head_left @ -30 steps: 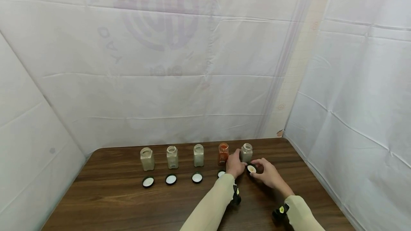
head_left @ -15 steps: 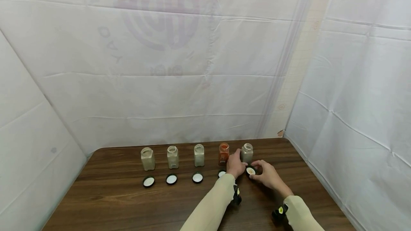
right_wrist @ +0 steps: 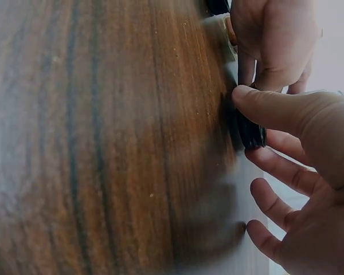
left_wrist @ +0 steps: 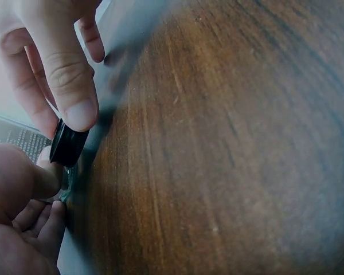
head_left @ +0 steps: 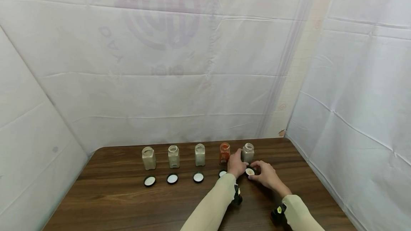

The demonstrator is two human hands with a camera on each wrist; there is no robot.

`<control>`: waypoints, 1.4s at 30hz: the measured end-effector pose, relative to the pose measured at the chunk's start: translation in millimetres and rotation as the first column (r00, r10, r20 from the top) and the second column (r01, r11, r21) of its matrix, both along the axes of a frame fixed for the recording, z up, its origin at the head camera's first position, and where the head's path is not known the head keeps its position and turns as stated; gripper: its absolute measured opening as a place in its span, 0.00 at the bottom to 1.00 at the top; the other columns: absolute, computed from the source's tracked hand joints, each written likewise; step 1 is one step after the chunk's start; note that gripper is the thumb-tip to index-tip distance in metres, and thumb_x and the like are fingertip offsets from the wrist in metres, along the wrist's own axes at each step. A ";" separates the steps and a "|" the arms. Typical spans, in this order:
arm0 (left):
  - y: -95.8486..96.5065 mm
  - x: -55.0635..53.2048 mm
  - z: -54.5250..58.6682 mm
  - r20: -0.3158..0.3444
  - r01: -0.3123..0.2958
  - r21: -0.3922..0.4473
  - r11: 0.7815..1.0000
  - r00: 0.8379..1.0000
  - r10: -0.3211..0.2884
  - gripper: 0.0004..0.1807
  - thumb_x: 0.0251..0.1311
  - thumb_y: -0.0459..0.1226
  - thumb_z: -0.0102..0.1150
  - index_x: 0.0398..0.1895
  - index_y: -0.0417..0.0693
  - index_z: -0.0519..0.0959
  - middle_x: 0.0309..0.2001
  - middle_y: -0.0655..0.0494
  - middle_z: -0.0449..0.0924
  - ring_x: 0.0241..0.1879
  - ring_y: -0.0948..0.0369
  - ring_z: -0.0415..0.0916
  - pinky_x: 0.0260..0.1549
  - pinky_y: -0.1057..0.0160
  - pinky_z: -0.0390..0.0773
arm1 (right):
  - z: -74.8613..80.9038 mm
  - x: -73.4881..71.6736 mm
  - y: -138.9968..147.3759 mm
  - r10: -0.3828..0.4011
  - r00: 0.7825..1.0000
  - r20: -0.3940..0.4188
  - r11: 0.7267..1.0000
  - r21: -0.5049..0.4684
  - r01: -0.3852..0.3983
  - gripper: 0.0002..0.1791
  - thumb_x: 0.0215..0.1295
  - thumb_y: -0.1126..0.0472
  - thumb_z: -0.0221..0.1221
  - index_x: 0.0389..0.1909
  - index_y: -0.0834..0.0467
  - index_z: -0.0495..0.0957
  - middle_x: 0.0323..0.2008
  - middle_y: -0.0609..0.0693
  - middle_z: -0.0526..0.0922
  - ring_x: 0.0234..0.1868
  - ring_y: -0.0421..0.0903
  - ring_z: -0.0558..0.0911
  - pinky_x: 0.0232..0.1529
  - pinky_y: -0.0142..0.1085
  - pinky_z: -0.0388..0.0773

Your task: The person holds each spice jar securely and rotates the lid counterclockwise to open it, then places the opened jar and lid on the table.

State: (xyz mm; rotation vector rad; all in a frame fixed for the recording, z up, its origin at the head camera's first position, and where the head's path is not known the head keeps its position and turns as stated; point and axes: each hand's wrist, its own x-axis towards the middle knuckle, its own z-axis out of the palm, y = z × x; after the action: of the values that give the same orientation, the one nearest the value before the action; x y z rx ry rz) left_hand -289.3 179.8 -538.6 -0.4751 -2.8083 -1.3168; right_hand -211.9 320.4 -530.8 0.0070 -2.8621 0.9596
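Observation:
An uncapped glass jar with greyish contents [head_left: 248,153] stands at the right end of a row, and my left hand [head_left: 236,165] grips its lower part. My right hand [head_left: 269,176] pinches a black screw lid [head_left: 249,172] between thumb and fingers, just in front of that jar. The lid's pale inner face, with a yellowish mark, is turned up. In the left wrist view the lid [left_wrist: 69,143] is tilted on edge close over the table. The right wrist view has the thumb on one side of the lid [right_wrist: 251,130] and a fingertip under its edge.
Left of the hands stand an open jar of orange-red contents [head_left: 224,154] and three open pale jars, one of them at the far left [head_left: 149,159]. Black lids with white liners, such as one in the middle [head_left: 198,177], lie before them on the wooden table [head_left: 128,209].
The right hand has shifted the lid slightly left and toward the person. My left hand stays at the jar, and the other jars and lids are unmoved.

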 end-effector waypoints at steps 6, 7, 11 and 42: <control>1.1 0.4 -2.0 0.026 0.000 0.004 1.000 1.000 0.000 0.30 0.56 0.36 0.76 0.63 0.51 0.77 0.51 0.46 0.85 0.49 0.50 0.83 0.49 0.50 0.82 | -0.9 -0.4 -0.1 -0.003 1.000 0.021 0.999 0.032 0.003 0.22 0.53 0.57 0.79 0.47 0.56 0.84 0.41 0.47 0.83 0.48 0.55 0.80 0.53 0.64 0.69; 1.1 0.7 -1.7 0.027 -0.002 0.003 1.000 1.000 0.002 0.30 0.57 0.36 0.76 0.63 0.51 0.77 0.51 0.46 0.85 0.49 0.50 0.83 0.49 0.50 0.82 | -0.7 -0.2 -0.3 -0.004 1.000 0.022 0.999 0.036 0.003 0.22 0.52 0.57 0.79 0.47 0.56 0.84 0.41 0.47 0.83 0.48 0.55 0.80 0.53 0.64 0.69; 0.3 3.8 2.5 0.030 -0.003 -0.004 1.000 1.000 0.003 0.30 0.57 0.36 0.76 0.64 0.51 0.76 0.51 0.46 0.85 0.50 0.50 0.83 0.49 0.50 0.81 | -1.4 -0.6 -0.5 -0.004 1.000 0.019 0.998 0.058 0.002 0.22 0.52 0.57 0.79 0.47 0.56 0.84 0.42 0.48 0.83 0.49 0.56 0.79 0.51 0.64 0.69; -4.9 7.2 11.2 0.067 0.031 0.066 0.997 0.997 -0.036 0.30 0.58 0.33 0.74 0.64 0.43 0.75 0.55 0.42 0.83 0.55 0.47 0.81 0.54 0.49 0.80 | 0.3 -0.8 -1.7 -0.001 0.999 0.046 0.997 0.077 -0.003 0.24 0.54 0.56 0.78 0.50 0.59 0.84 0.45 0.51 0.84 0.50 0.59 0.79 0.52 0.65 0.69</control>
State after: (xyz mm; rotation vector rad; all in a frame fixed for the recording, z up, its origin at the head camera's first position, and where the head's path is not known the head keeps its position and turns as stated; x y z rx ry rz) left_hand -282.1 174.8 -527.4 -0.4869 -2.8130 -1.4530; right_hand -212.7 318.7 -530.4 -0.0068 -2.9399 0.8606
